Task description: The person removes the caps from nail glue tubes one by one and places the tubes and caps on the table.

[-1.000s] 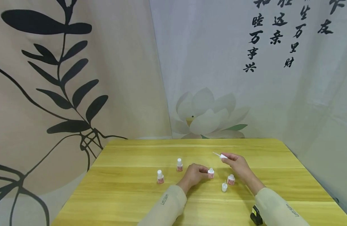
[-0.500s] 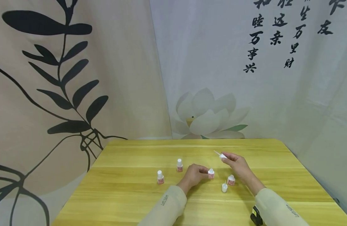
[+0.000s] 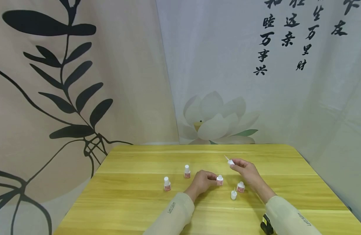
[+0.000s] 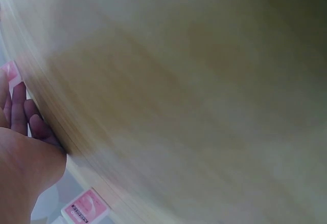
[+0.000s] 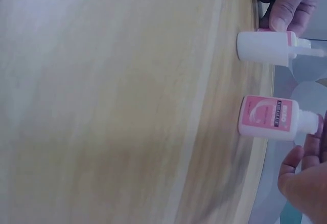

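My left hand [image 3: 202,181] pinches a small white bottle with a pink label [image 3: 219,180], its short neck uncapped, upright at the table. Farther right and higher, my right hand [image 3: 247,169] holds a white brush cap [image 3: 231,162] between thumb and fingers, its thin brush stem pointing up and left. Below that hand stands a second uncapped bottle [image 3: 240,187], its pink label facing the camera in the right wrist view. Beside it, another brush cap [image 3: 233,195] stands upside down, stem up. In the left wrist view, my left hand [image 4: 30,157] is seen by the wrist.
Two capped bottles stand to the left, one nearer [image 3: 167,184] and one farther back [image 3: 187,171]. A black and yellow object [image 3: 266,224] lies by the right sleeve. The wooden table [image 3: 124,202] ends at a printed curtain [image 3: 133,81].
The brush cap in my right hand has tilted, its stem swinging from nearly leftward to more upward. The left hand and its bottle stay in place, as do the other bottles.
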`<state>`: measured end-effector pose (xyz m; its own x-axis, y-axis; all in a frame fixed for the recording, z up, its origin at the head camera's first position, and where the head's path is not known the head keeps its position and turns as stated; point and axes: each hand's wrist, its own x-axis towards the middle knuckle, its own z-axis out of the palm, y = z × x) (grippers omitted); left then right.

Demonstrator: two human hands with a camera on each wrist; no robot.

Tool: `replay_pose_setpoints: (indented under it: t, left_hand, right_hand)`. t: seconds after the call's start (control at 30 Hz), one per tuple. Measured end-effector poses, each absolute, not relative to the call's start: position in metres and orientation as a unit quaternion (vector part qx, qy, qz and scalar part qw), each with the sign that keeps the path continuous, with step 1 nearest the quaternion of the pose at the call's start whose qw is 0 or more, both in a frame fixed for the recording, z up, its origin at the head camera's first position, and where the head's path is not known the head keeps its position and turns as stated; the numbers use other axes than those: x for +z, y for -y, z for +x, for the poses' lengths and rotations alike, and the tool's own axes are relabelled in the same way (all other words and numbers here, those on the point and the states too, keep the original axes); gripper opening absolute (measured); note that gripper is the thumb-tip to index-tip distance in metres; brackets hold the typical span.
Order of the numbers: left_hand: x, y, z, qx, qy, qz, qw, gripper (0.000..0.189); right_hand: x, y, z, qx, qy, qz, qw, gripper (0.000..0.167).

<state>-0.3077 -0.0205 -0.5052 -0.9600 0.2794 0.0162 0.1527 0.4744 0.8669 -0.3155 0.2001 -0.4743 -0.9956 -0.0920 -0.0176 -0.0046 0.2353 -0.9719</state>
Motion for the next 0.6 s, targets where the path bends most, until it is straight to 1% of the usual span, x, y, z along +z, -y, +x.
replay_pose_setpoints:
  t: [0.17,0.6]
  left_hand:
    - [-0.5059,0.0196,-0.3082,0.5,-0.855,0.127,0.058,0.014]
    - [-0.504,0.0166,-0.3075,0.501,-0.854,0.125,0.06,0.014]
  right_hand:
    - [-0.4742,-0.2014,-0.3159,-0.616,-0.786,-0.027,0.039,0.055]
    - [-0.4768,-0.2037,-0.3183,-0.617,-0.786,-0.031,0.034,0.056]
